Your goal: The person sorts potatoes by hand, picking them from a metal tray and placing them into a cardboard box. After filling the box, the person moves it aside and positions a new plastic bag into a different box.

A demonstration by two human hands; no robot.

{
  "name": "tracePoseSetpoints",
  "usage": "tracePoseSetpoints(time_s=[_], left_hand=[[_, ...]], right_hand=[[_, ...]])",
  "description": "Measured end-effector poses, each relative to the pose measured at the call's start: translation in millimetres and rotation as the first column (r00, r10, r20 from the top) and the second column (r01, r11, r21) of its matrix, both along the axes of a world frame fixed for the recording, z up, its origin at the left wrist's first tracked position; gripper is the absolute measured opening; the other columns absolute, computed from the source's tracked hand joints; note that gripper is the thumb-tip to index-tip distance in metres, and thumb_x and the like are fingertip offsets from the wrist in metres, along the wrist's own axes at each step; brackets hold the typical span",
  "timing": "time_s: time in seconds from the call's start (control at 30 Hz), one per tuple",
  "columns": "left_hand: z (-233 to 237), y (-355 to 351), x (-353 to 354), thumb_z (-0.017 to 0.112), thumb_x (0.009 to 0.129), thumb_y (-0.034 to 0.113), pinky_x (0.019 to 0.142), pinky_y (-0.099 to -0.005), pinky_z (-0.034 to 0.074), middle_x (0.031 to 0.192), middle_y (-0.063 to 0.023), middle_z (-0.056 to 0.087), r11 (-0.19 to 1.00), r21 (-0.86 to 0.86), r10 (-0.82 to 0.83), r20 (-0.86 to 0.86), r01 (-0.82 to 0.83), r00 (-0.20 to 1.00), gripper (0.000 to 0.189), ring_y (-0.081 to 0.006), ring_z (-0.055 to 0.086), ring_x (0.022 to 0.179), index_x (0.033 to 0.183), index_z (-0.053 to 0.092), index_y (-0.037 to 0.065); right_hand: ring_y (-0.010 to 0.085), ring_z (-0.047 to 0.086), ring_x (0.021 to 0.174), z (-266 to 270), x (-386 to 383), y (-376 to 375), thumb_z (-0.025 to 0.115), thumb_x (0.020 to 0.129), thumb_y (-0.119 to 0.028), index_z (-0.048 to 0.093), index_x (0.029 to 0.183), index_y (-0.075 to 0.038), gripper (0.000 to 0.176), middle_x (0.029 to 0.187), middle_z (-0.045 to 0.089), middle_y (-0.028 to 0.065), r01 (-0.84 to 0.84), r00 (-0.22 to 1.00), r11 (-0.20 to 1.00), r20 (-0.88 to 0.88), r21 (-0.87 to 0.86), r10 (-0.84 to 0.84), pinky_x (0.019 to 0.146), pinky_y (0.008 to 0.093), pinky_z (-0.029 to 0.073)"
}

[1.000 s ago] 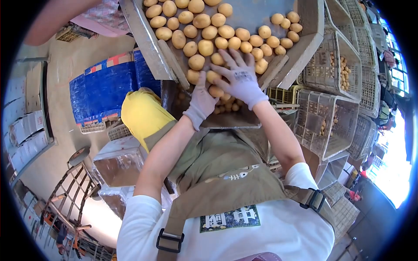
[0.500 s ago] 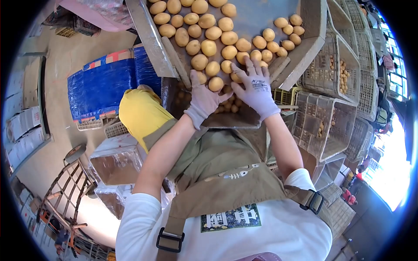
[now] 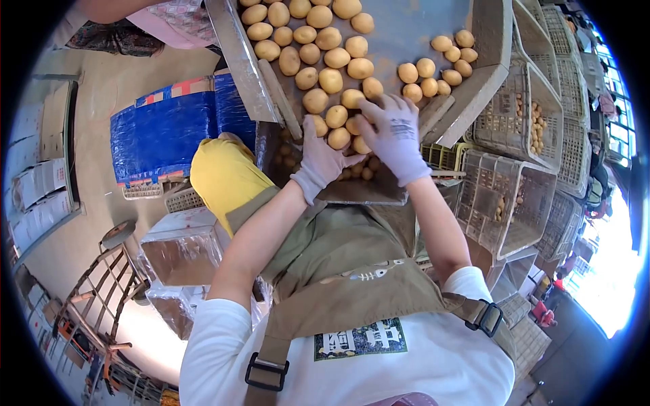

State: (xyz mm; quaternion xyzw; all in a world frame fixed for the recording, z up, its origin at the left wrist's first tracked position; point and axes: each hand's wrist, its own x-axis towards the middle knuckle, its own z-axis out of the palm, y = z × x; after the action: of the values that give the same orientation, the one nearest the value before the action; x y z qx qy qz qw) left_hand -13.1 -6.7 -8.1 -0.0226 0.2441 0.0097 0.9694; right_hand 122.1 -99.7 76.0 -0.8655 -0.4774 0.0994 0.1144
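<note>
Many round, yellow-tan, potato-like pieces of produce (image 3: 331, 80) lie on a grey sloping chute (image 3: 399, 30) at the top of the head view. My left hand (image 3: 321, 161), in a pale glove, is at the left of the chute's mouth. Its fingers are apart and rest against the nearest pieces. My right hand (image 3: 395, 135), gloved too, curves over the pieces at the right of the mouth, fingers spread and partly bent. Several pieces sit between both hands. Below them a box (image 3: 362, 194) at my lap holds more of the produce, partly covered by my hands.
Wooden side boards (image 3: 484, 74) border the chute. Stacked plastic crates (image 3: 497, 196) stand to the right, some with produce inside. To the left are a blue-wrapped stack (image 3: 166, 139), a plastic-wrapped box (image 3: 179, 254) and a metal hand cart (image 3: 101, 291). Another person's arm (image 3: 112, 8) shows at top left.
My right hand has drawn inward and down, its fingers bending more over the produce. Pieces near the mouth have shifted toward me, opening a gap before the right-hand cluster. My left hand has barely moved.
</note>
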Motion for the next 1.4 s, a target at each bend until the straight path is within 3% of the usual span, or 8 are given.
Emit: tracePoseSetpoints(time_s=[0.07, 0.13, 0.2, 0.37, 0.63, 0.77, 1.13, 1.4], left_hand=[[-29.2, -8.2, -3.7, 0.039, 0.092, 0.075, 0.11, -0.0656, 0.039, 0.155, -0.0076, 0.04, 1.0, -0.005, 0.029, 0.036, -0.029, 0.999, 0.081, -0.0292, 0.038, 0.144, 0.153, 0.035, 0.022], [-48.7, -15.8, -2.5, 0.044, 0.093, 0.073, 0.114, -0.0505, 0.034, 0.154, -0.0015, 0.043, 0.663, 0.738, -0.067, -0.109, 0.126, 0.992, 0.078, -0.0223, 0.04, 0.141, 0.152, 0.038, 0.022], [5.3, -3.9, 1.9, 0.047, 0.096, 0.068, 0.113, -0.0441, 0.031, 0.152, 0.0028, 0.046, 0.982, 0.173, -0.015, -0.312, 0.072, 0.95, 0.071, -0.0196, 0.043, 0.139, 0.151, 0.041, 0.022], [-12.3, -11.0, 0.8, 0.053, 0.094, 0.067, 0.111, -0.0517, 0.031, 0.145, 0.0044, 0.049, 0.916, 0.37, -0.018, -0.347, 0.154, 0.938, 0.068, -0.0199, 0.042, 0.137, 0.147, 0.045, 0.025], [-6.8, 1.5, 2.9, 0.032, 0.093, 0.078, 0.11, -0.0681, 0.036, 0.158, -0.0076, 0.036, 0.998, -0.026, 0.065, -0.04, -0.066, 0.997, 0.084, -0.0341, 0.038, 0.145, 0.155, 0.033, 0.021], [-2.8, 0.4, 5.9, 0.034, 0.096, 0.071, 0.106, -0.0676, 0.039, 0.158, -0.0075, 0.036, 0.998, 0.057, 0.041, -0.114, -0.035, 0.993, 0.076, -0.0352, 0.039, 0.144, 0.154, 0.034, 0.021], [-3.0, 1.5, 4.1, 0.035, 0.098, 0.064, 0.105, -0.0672, 0.039, 0.159, -0.0062, 0.036, 0.999, 0.055, 0.003, -0.09, 0.002, 0.996, 0.068, -0.036, 0.039, 0.144, 0.153, 0.036, 0.025], [-43.7, -17.5, 2.9, 0.052, 0.097, 0.055, 0.108, -0.0497, 0.039, 0.149, 0.0001, 0.047, 0.959, 0.278, 0.028, -0.263, 0.048, 0.965, 0.058, -0.0224, 0.047, 0.135, 0.146, 0.046, 0.024]], right_hand=[[0.0383, 0.057, 0.118, -1.0, -12.7, 34.2, 0.068, 0.085, -0.026, 0.07, 0.119, -0.018, 0.035, 0.127, 0.061, 0.0162, -0.226, 0.973, 0.933, 0.019, 0.278, 0.23, 0.104, 0.0572, 0.039], [0.0374, 0.056, 0.12, -19.6, -21.4, 52.3, 0.07, 0.083, -0.026, 0.071, 0.12, -0.024, 0.037, 0.132, 0.06, 0.0141, -0.374, 0.924, 0.879, 0.196, 0.295, 0.328, 0.108, 0.0592, 0.034], [0.0356, 0.052, 0.124, -41.6, 8.3, 49.7, 0.072, 0.082, -0.03, 0.068, 0.128, -0.033, 0.046, 0.143, 0.054, 0.0131, -0.308, 0.943, 0.927, 0.2, 0.216, 0.266, 0.114, 0.0622, 0.026], [0.0372, 0.046, 0.133, -25.4, 13.3, 43.4, 0.07, 0.083, -0.033, 0.072, 0.12, -0.031, 0.037, 0.145, 0.053, 0.0135, -0.191, 0.946, 0.972, 0.29, 0.134, 0.146, 0.112, 0.0647, 0.022], [0.0404, 0.031, 0.145, -29.6, 23.3, -23.5, 0.067, 0.083, -0.045, 0.066, 0.131, -0.036, 0.048, 0.158, 0.038, 0.0154, -0.081, 0.985, 0.995, 0.15, -0.06, 0.089, 0.114, 0.064, 0.018], [0.0408, 0.033, 0.144, -33.4, 36.4, -27.4, 0.067, 0.084, -0.044, 0.059, 0.141, -0.037, 0.057, 0.159, 0.035, 0.0182, 0.11, 0.978, 0.993, -0.182, 0.039, -0.101, 0.115, 0.0641, 0.017], [0.0403, 0.038, 0.142, -19.1, 6.3, -24.5, 0.064, 0.089, -0.048, 0.044, 0.153, -0.035, 0.068, 0.156, 0.043, 0.0164, -0.028, 0.992, 0.977, 0.116, -0.21, 0.053, 0.117, 0.0617, 0.019], [0.0417, 0.042, 0.133, -29.3, 19.5, 13.4, 0.07, 0.083, -0.043, 0.067, 0.13, -0.026, 0.05, 0.148, 0.045, 0.0191, 0.169, 0.986, 0.967, -0.017, 0.191, -0.169, 0.106, 0.0621, 0.028]])
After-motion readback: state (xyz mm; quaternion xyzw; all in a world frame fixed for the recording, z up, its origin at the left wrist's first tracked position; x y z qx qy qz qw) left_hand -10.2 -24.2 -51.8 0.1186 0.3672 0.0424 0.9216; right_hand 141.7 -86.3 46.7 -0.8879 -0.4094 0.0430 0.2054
